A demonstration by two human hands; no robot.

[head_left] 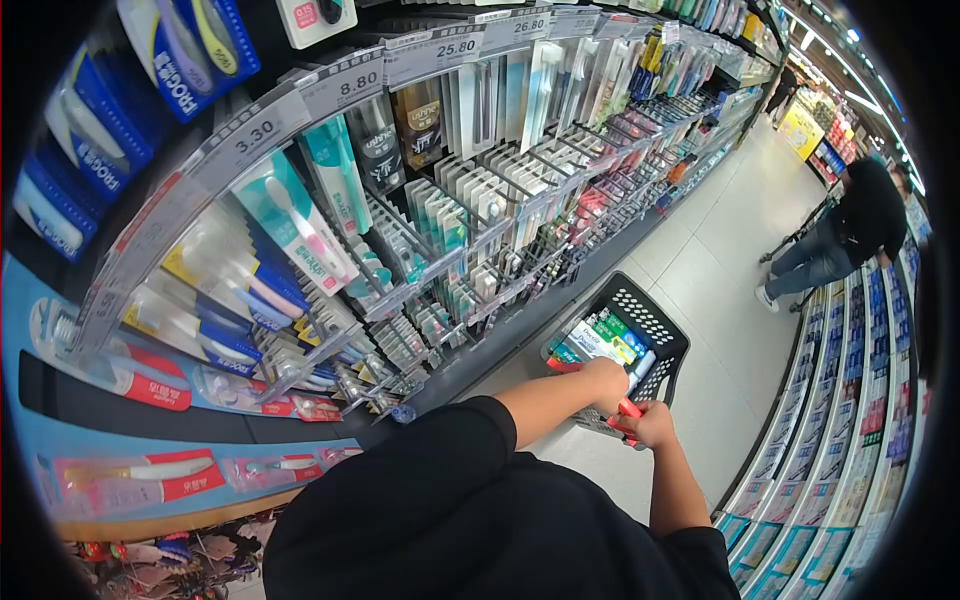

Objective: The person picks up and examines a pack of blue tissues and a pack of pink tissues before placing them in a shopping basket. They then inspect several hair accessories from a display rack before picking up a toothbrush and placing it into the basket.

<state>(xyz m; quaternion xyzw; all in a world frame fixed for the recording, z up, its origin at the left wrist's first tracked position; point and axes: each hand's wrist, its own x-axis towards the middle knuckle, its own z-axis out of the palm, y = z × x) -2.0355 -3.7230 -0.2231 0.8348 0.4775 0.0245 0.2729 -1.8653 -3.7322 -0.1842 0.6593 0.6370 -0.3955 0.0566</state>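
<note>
In front of my body is a black shopping basket [668,335] with perforated walls and a red handle [564,367]. My left hand [604,384] is closed at the handle, fingers wrapped over the red bar. Just beside it, my right hand [655,425] grips the same handle farther right. Inside the basket lie several packaged goods, among them a white and green box [604,340] and a white cylindrical item [643,366] near my left hand. Part of the contents is hidden behind my left hand.
Racks of hanging toothbrush packs [295,215] with price tags [262,138] line the left side. Shelves of boxed goods [800,470] curve along the right. Farther down the tiled aisle [705,235], a person in dark clothes [868,215] stands near the right shelves.
</note>
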